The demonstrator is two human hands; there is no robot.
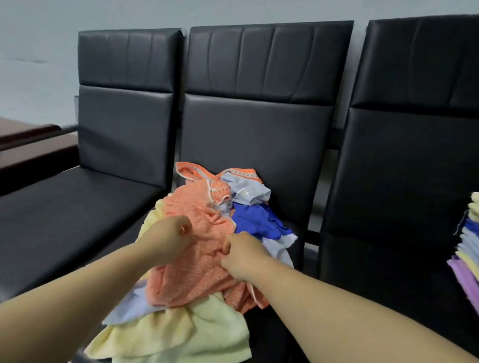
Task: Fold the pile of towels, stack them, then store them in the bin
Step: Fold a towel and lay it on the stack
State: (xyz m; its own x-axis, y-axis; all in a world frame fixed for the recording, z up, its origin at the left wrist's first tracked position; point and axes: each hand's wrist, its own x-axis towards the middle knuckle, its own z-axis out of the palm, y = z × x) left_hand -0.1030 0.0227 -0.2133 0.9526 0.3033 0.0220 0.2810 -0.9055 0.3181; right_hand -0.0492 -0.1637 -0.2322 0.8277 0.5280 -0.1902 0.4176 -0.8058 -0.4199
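A loose pile of towels lies on the middle black seat. An orange towel (200, 264) is on top, with a pale yellow towel (178, 339) under its near side, a dark blue one (256, 220) behind to the right and light blue ones (249, 191) around it. My left hand (171, 240) pinches the orange towel near its left side with curled fingers. Close beside it, my right hand (242, 260) grips the same towel. A stack of folded towels (475, 252) in yellow, blue and purple sits on the right seat, cut by the frame's edge.
Three black padded chairs stand in a row against a pale wall; the left seat (68, 216) is bare. A dark brown wooden table edge (25, 138) shows at far left. No bin is in view.
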